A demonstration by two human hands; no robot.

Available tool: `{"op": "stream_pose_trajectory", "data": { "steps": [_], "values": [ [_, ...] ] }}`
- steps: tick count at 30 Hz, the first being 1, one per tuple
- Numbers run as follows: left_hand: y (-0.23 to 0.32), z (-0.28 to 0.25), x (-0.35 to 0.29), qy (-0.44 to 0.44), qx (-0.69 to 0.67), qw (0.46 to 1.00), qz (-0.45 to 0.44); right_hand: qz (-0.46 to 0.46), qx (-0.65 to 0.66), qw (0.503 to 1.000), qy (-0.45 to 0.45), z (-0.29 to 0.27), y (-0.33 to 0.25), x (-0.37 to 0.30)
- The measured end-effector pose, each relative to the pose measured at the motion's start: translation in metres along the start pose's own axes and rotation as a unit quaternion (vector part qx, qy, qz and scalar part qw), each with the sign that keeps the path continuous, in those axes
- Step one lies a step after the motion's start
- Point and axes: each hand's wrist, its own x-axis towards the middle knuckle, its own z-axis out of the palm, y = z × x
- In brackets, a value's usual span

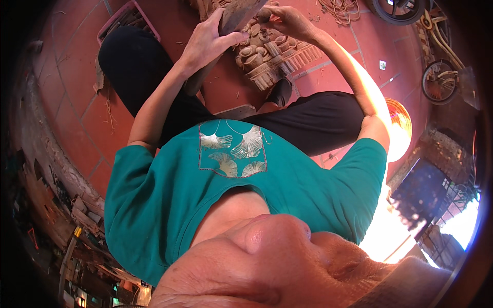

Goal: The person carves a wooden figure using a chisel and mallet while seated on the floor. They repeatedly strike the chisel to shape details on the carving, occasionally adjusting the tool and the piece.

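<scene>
I sit cross-legged on a red tiled floor (77,102). In front of my knees lies a carved wooden piece (267,56) with scrolls and ribbed edges. My left hand (208,41) is closed around a wooden mallet (239,15); its handle runs down past my wrist and its head is raised over the carving. My right hand (285,18) is closed at the carving's far end, pinching what looks like a thin tool that my fingers mostly hide. The two hands are close together above the carving.
A pink plastic basket (128,15) stands at the far left beyond my knee. A coil of rope (339,7) lies on the floor. Bicycle wheels (439,82) stand at the right, with a round woven object (398,128) beside my right elbow. Clutter lines the left wall.
</scene>
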Motion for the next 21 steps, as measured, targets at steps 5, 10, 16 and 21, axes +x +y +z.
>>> {"op": "stream_pose_trajectory", "data": {
  "steps": [5,10,16,21],
  "values": [
    [0.006,0.0,-0.001,0.013,-0.074,0.997,-0.025,0.039,-0.027,0.999,-0.001,0.009,0.017,-0.001],
    [0.003,0.001,-0.005,0.008,-0.063,0.998,-0.019,0.013,-0.061,0.998,-0.001,0.007,0.019,0.0],
    [-0.014,0.003,-0.005,-0.059,0.094,0.994,-0.025,0.065,0.042,0.997,0.03,0.005,-0.005,0.001],
    [0.003,0.006,-0.008,0.016,0.002,1.0,0.01,0.005,-0.016,1.0,0.003,0.001,0.011,0.002]
  ]
}}
